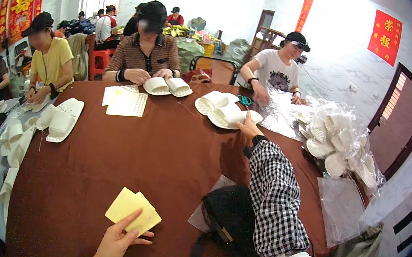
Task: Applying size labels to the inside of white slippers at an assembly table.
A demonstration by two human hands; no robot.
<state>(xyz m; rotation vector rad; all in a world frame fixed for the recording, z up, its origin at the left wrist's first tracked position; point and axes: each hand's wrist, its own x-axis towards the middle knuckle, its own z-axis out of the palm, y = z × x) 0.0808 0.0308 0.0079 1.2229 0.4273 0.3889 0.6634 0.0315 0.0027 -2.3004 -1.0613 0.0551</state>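
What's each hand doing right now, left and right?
Left hand: open, fingers pressing the yellow cards onto the brown table.
Right hand: reaching the white slippers, touching them; grip cannot be told.
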